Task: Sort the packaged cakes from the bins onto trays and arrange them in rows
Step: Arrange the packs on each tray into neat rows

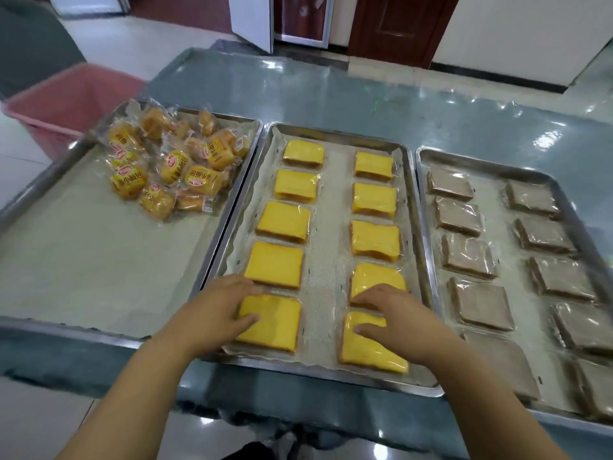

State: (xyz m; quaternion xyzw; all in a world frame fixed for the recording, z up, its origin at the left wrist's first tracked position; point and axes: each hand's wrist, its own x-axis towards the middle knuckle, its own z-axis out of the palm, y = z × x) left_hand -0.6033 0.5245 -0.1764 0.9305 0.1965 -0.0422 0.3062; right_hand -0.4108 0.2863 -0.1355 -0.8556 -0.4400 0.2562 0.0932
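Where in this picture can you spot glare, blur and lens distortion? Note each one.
Head view: white glare patches on the glossy table; sheen on the wrapped brown cakes; the pink bin at left is blurred; rims of the middle tray bow, wide-angle distortion.

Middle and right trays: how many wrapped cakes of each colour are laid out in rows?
Yellow cakes on the middle tray: 10
Brown cakes on the right tray: 10
Total: 20
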